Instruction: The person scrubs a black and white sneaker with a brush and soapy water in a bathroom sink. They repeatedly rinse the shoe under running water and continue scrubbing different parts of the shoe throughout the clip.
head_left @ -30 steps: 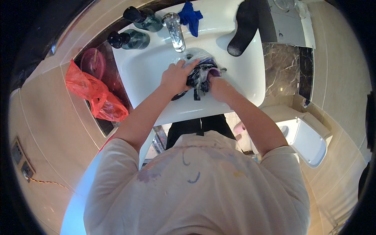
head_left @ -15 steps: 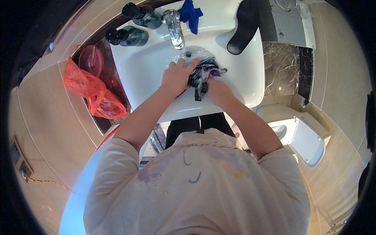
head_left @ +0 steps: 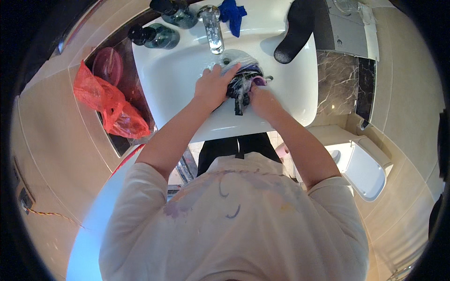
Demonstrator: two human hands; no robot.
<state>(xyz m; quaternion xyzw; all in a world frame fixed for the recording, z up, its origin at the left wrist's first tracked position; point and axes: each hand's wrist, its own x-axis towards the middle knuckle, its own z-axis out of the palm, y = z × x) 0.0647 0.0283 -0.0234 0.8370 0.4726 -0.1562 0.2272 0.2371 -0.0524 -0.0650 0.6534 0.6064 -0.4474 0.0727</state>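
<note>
Currently: left hand (head_left: 213,89) and right hand (head_left: 263,100) both clamped on wet dark cloth (head_left: 241,82) | cloth in white sink (head_left: 173,75), below faucet (head_left: 212,30) | knead evenly, keep it over the drain.

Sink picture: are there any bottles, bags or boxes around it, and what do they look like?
Bottles: two dark, round, greenish ones with black caps, at the sink's back left corner.
Red bag: crumpled plastic, on the ledge left of the sink.
Pink tub: round, behind the red bag.
Grey box: flat-sided, right of the sink.
No screens or signs show.
Both hands, left and right, grip a dark wet cloth in the sink.
</note>
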